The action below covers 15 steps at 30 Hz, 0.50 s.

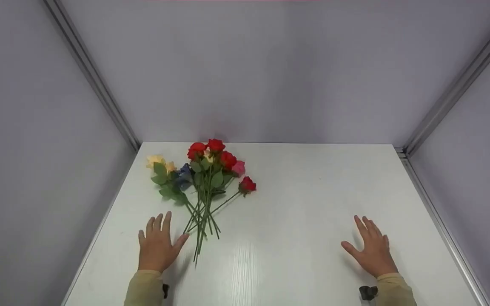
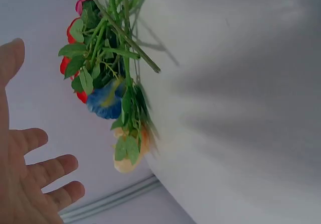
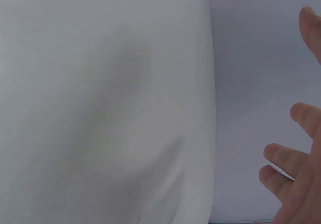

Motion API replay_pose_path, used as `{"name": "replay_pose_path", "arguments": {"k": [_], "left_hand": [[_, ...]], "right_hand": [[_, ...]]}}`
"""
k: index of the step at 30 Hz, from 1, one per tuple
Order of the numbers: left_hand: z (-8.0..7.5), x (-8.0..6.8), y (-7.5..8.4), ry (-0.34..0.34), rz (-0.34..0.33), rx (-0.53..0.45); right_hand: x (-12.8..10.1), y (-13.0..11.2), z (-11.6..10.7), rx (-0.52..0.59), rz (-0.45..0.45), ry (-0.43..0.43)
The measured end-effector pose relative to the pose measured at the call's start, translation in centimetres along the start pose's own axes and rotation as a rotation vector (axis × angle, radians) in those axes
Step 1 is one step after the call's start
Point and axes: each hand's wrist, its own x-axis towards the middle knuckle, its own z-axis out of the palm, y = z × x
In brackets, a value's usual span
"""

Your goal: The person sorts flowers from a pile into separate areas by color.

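A loose bunch of artificial flowers lies on the left part of the white table, its green stems (image 1: 204, 212) crossing and pointing toward me. Among the blooms are several red roses (image 1: 216, 145), a pink flower (image 1: 238, 168), a blue flower (image 2: 106, 99) and pale yellow flowers (image 1: 155, 160). One red rose (image 1: 247, 185) lies apart to the right on its own stem. My left hand (image 1: 158, 246) is spread just left of the stem ends, holding nothing. On the right side my right hand (image 1: 372, 250) is spread over the table, far from the flowers, with nothing in it.
The white table (image 1: 304, 204) is bounded by a grey back wall (image 1: 313, 76) and side walls, with metal frame rails (image 1: 96, 76) at the corners. Dark wrist devices (image 1: 368, 293) sit at both cuffs. The hands cast soft shadows on the tabletop.
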Motion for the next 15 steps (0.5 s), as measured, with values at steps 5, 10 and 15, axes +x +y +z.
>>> {"name": "replay_pose_path", "arguments": {"k": [5, 10, 15], "left_hand": [[1.5, 1.4, 1.5, -0.013, 0.004, -0.060], [3.5, 2.5, 3.4, -0.044, 0.044, -0.087], [5.7, 3.8, 4.4, -0.104, 0.059, -0.055]], "right_hand": [[1.4, -1.0, 1.0, 0.017, -0.038, -0.012], [2.7, -2.1, 1.9, 0.012, -0.080, -0.025], [3.9, -3.1, 3.0, 0.023, -0.112, -0.052]]}}
